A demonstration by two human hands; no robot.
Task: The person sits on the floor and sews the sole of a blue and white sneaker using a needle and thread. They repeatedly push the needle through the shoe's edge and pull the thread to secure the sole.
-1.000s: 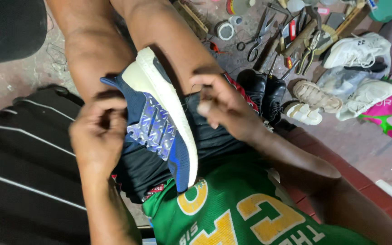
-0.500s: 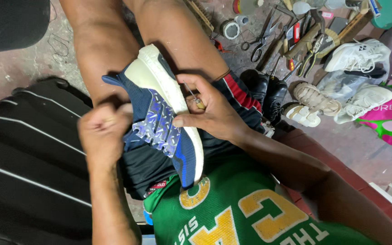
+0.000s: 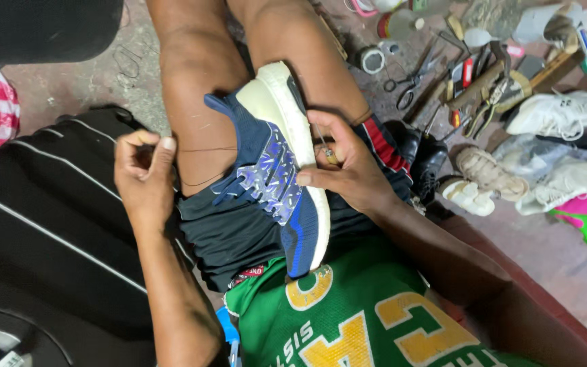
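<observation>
A navy sneaker (image 3: 274, 173) with a cream sole and a blue patterned side lies clamped between my knees, sole edge turned right. My right hand (image 3: 348, 166) presses against the sole edge and grips a small awl with a round wooden handle (image 3: 331, 155). My left hand (image 3: 145, 175) is off to the left of the shoe, fingers pinched on a thin dark thread (image 3: 202, 149) that runs taut across my thigh to the sneaker.
Scissors (image 3: 409, 80), pliers and other tools (image 3: 484, 88), and a tape roll (image 3: 372, 60) lie on the floor at upper right. Several pale shoes (image 3: 552, 115) sit at right. A black striped bag (image 3: 42, 224) lies at left.
My left hand has drawn away from the shoe to the left, pulling the thread out taut. My right hand has stayed on the sole edge with the awl.
</observation>
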